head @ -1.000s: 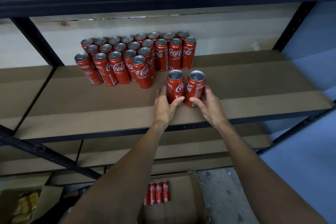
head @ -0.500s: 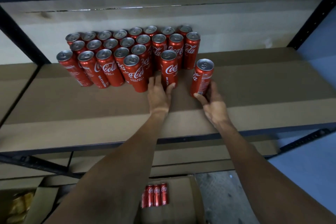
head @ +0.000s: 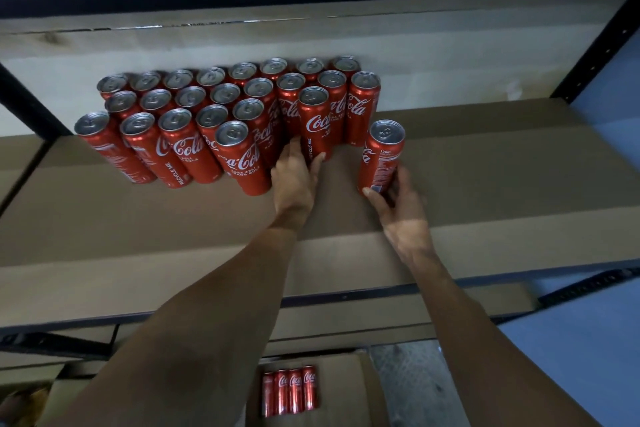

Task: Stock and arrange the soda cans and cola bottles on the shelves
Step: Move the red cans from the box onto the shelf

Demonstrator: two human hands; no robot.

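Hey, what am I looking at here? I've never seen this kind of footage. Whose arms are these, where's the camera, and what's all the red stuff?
No machine here: a person wears a camera on the head, so this single view looks forward and down along their own arms. The left hand holds the base of a front can at the edge of a packed block of red cola cans on a cardboard-lined shelf. The right hand grips a separate can, apart to the right. Below the shelf, an open box holds more cans.
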